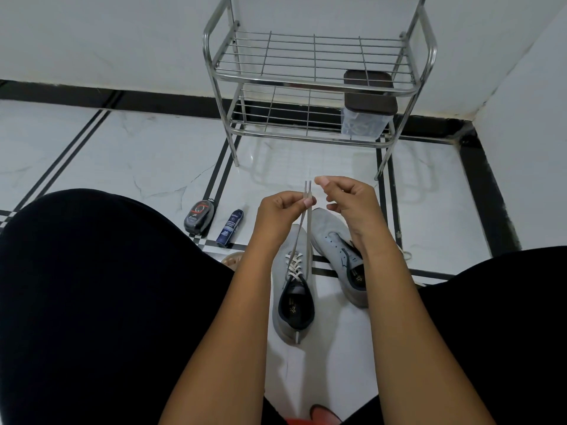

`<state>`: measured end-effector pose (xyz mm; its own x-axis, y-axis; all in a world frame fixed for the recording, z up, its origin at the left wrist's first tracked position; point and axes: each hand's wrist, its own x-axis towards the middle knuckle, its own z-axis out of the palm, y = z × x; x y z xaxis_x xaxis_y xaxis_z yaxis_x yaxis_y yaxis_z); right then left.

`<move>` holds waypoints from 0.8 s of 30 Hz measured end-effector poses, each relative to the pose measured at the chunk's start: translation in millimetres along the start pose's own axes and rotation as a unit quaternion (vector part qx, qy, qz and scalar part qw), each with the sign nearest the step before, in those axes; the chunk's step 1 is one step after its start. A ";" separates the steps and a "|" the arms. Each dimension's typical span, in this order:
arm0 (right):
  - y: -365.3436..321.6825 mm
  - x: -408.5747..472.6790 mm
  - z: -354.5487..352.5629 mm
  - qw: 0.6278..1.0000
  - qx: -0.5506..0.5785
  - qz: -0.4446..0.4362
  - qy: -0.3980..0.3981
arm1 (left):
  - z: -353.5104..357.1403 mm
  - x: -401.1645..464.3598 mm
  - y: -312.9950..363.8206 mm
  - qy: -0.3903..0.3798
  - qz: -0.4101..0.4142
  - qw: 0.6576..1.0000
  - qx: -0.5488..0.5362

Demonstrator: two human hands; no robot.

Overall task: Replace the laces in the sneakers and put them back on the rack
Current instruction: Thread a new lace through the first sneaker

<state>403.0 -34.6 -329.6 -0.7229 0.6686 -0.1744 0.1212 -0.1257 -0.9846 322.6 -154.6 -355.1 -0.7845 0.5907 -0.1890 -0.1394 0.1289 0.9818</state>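
Two grey sneakers lie on the white floor between my knees. The left sneaker [293, 289] is laced with a pale lace [302, 231] whose two ends rise taut to my left hand [280, 214], which pinches them together near the tips. The second sneaker [337, 250] lies tilted to the right with no lace showing in its eyelets, partly hidden by my right forearm. My right hand [349, 200] hovers beside the lace tips with curled fingers, holding nothing that I can make out. The steel shoe rack [316, 78] stands against the wall ahead.
A clear box with a brown lid [366, 115] sits on the rack's lower shelf at the right. A black polish container [199, 217] and a blue spray can [230, 228] lie on the floor to the left. A white lace bit [406, 256] shows by my right arm.
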 end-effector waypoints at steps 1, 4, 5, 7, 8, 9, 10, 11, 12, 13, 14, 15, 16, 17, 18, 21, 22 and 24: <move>-0.1 -0.2 -1.0 1.000 -0.003 -0.001 -0.003 | 0.2 -0.1 0.2 0.000 -0.002 1.000 -0.002; -0.3 -1.1 -1.9 0.999 -0.022 -0.007 -0.032 | 0.2 0.2 0.7 -0.001 -0.005 1.000 -0.001; -0.1 -1.4 -1.2 0.999 -0.026 -0.011 -0.042 | -0.2 0.4 0.7 -0.002 -0.005 1.000 0.003; 0.1 -1.2 0.9 0.999 -0.025 -0.016 -0.043 | -1.2 0.9 1.1 -0.001 -0.004 1.000 0.009; 0.9 -0.5 1.3 0.999 -0.022 -0.012 -0.034 | -1.6 1.3 1.5 0.000 -0.004 1.000 0.012; 3.4 1.2 -0.1 0.999 -0.024 -0.003 -0.024 | -1.8 1.8 1.9 0.003 -0.002 1.000 0.017; 6.6 3.0 -2.7 0.999 -0.037 0.012 -0.022 | -1.8 2.4 1.8 0.008 0.001 1.000 0.023; 10.9 5.2 -6.7 0.997 -0.068 0.032 -0.034 | -1.7 3.3 1.8 0.016 0.005 0.999 0.030; 15.3 5.8 -10.6 0.990 -0.113 0.058 -0.063 | -1.4 4.8 1.3 0.025 0.010 0.999 0.037; 21.5 4.6 -12.4 0.979 -0.153 0.085 -0.104 | -1.5 6.3 0.6 0.033 0.012 0.998 0.043; 27.9 1.3 -11.6 0.969 -0.174 0.104 -0.139 | -1.8 7.7 -0.2 0.039 0.013 0.998 0.046; 36.1 -1.5 -8.7 0.967 -0.173 0.105 -0.153 | -1.9 9.0 -0.9 0.042 0.012 0.998 0.047; 43.1 -5.6 -3.9 0.974 -0.149 0.095 -0.143 | -2.3 9.7 -1.6 0.046 0.012 0.998 0.048; 52.1 -8.6 1.7 0.984 -0.110 0.087 -0.111 | -2.9 9.7 -2.6 0.057 0.014 0.997 0.050; 59.9 -11.0 6.7 0.992 -0.063 0.092 -0.065 | -3.7 9.8 -3.3 0.081 0.018 0.995 0.057; 75.4 -11.2 16.5 0.990 -0.059 0.123 0.022 | -6.9 11.7 -5.5 0.159 0.047 0.980 0.111; 75.4 -12.4 18.8 0.988 -0.089 0.129 -0.007 | -6.8 13.4 -6.4 0.159 0.062 0.978 0.124; 70.7 -15.7 25.4 0.977 -0.118 0.145 -0.103 | -4.1 16.6 -8.9 0.127 0.078 0.978 0.146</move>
<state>405.7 -72.6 -396.2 -0.7530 0.4661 -0.4644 0.4772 -0.0991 -0.8732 308.3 -149.2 -366.9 -0.9124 0.4093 0.0095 0.1434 0.2978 0.9438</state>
